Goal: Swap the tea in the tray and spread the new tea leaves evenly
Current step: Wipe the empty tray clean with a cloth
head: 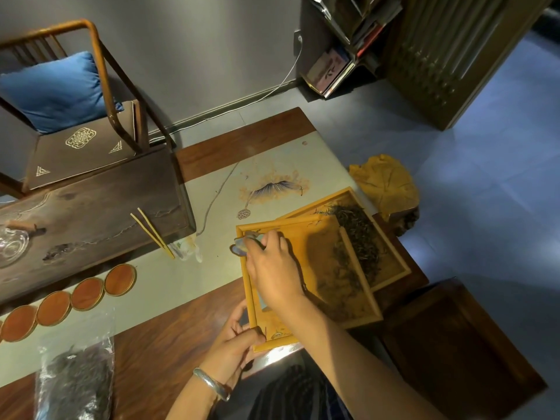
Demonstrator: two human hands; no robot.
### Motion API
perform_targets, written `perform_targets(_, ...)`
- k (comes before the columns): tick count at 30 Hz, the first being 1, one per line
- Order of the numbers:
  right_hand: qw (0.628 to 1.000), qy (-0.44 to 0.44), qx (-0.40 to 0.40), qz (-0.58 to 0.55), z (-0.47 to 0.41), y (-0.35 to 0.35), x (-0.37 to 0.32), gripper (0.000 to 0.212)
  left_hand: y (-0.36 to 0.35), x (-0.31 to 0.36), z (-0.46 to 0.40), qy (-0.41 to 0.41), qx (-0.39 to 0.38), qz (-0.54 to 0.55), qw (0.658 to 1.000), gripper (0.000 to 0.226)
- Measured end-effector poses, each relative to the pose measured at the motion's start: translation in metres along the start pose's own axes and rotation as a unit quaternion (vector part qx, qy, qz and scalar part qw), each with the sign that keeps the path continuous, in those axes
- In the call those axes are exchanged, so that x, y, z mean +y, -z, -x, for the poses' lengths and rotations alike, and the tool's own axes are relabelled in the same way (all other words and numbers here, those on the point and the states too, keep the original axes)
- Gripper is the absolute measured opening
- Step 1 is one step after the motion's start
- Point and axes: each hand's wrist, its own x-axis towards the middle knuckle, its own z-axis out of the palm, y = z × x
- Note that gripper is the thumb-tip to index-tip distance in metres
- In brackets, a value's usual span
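Table (169, 338); blurred object over tray (312, 328)

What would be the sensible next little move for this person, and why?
Probably tip the upper tray a bit further. The left hand grips its near corner, the right hand pinches a small piece at its far edge, and loose tea leaves remain on it above the lower tray.

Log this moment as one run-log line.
phase: emptying old tea | left hand: grips tilted tray corner | right hand: holds small tool at tray's far corner | tea leaves: in second tray
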Motion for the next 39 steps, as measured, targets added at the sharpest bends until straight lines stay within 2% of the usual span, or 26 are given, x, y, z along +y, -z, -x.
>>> perform_targets(7, 0.999, -0.034, 0.021, 0.035, -0.006, -0.001, 0.02, 0.03, -0.004, -0.003, 0.001, -0.01, -0.009, -0.002, 1.0, 0.07)
perform_targets(11, 0.999, -0.046, 0.006, -0.007, -0.005, 0.0, 0.052, 0.031, -0.001, -0.004, 0.003, -0.016, -0.006, -0.013, 1.0, 0.07)
perform_targets(14, 0.996, -0.064, 0.054, 0.007, -0.005, 0.006, 0.081, 0.03, 0.003, -0.001, 0.005, -0.018, -0.002, -0.016, 1.0, 0.071)
perform_targets(21, 0.984, -0.043, 0.086, -0.15, 0.002, 0.038, 0.072, 0.029, 0.009, 0.001, 0.002, -0.024, 0.012, -0.009, 1.0, 0.068)
perform_targets(28, 0.958, 0.042, -0.003, -0.284, 0.05, 0.024, 0.021, 0.028, 0.005, 0.005, 0.003, -0.038, 0.021, 0.04, 0.998, 0.067)
perform_targets(32, 0.965, 0.069, -0.041, -0.25, 0.066, 0.019, 0.025, 0.025, 0.005, 0.01, 0.004, -0.043, 0.022, 0.046, 0.998, 0.06)
perform_targets(39, 0.972, 0.077, -0.044, -0.217, 0.062, 0.028, 0.042, 0.024, -0.003, 0.02, 0.009, -0.044, 0.019, 0.067, 0.997, 0.064)
